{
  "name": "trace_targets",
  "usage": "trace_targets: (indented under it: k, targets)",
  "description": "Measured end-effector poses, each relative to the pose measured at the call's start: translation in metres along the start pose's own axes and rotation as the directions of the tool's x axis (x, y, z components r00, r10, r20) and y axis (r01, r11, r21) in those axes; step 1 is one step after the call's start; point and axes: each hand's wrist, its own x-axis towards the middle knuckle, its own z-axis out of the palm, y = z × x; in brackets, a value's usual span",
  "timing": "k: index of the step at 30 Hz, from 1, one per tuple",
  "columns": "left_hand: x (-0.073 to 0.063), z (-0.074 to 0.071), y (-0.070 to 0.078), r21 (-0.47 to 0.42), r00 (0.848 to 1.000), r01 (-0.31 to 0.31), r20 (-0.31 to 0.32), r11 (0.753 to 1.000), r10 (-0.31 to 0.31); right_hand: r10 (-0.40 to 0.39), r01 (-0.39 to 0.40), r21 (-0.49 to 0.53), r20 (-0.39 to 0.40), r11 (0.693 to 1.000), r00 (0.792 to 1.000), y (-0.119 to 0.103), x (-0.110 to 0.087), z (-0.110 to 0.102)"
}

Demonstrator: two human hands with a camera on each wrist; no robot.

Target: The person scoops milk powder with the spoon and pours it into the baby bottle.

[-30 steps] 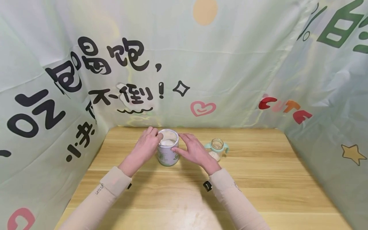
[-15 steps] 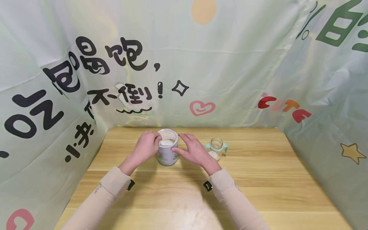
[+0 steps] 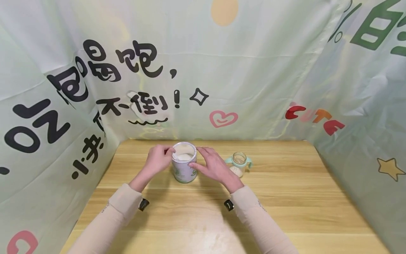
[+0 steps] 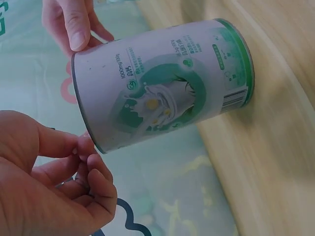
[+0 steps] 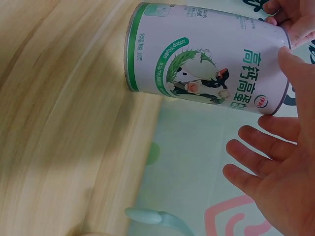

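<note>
A white and green milk powder can [image 3: 185, 173] stands lidless on the table, with pale powder [image 3: 184, 156] inside. My left hand [image 3: 158, 158] is at the left side of its rim. In the left wrist view its thumb and index finger pinch together right at the rim, the other fingers curled; I cannot tell whether something thin is between them. My right hand [image 3: 214, 165] steadies the can's right side. Its thumb [image 5: 289, 64] lies along the wall near the rim and its other fingers [image 5: 266, 147] are spread and nearly straight.
Right of the can stands a glass baby bottle [image 3: 239, 160] with mint handles, uncapped. A pale rounded thing [image 3: 235, 171] overlaps its lower front. Printed cloth walls [image 3: 253, 88] rise at the back and both sides of the wooden table [image 3: 285, 204].
My left hand has drawn back leftward from over the can's mouth to its left rim, uncovering more of the opening. The right hand and the can have hardly moved.
</note>
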Motion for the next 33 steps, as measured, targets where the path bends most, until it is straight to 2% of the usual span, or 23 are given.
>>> trace_targets:
  k: [14, 24, 33]
  targets:
    - [-0.0007, -0.0061, -0.0032, -0.076, 0.991, 0.057, -0.115, 0.996, -0.065, 0.006, -0.006, -0.002, 0.006, 1.0, 1.0, -0.0008, 0.0003, -0.0004]
    - [0.0009, -0.0067, -0.0086, -0.169, 0.98, 0.107, -0.15, 0.98, -0.133, 0.016, -0.016, -0.005, 0.019, 1.0, 1.0, -0.0011, 0.0001, 0.0002]
    - [-0.0018, -0.0073, -0.0076, -0.145, 0.989, 0.069, -0.122, 0.987, -0.087, 0.021, -0.021, -0.006, 0.026, 1.0, 0.999, -0.0014, -0.0004, 0.0]
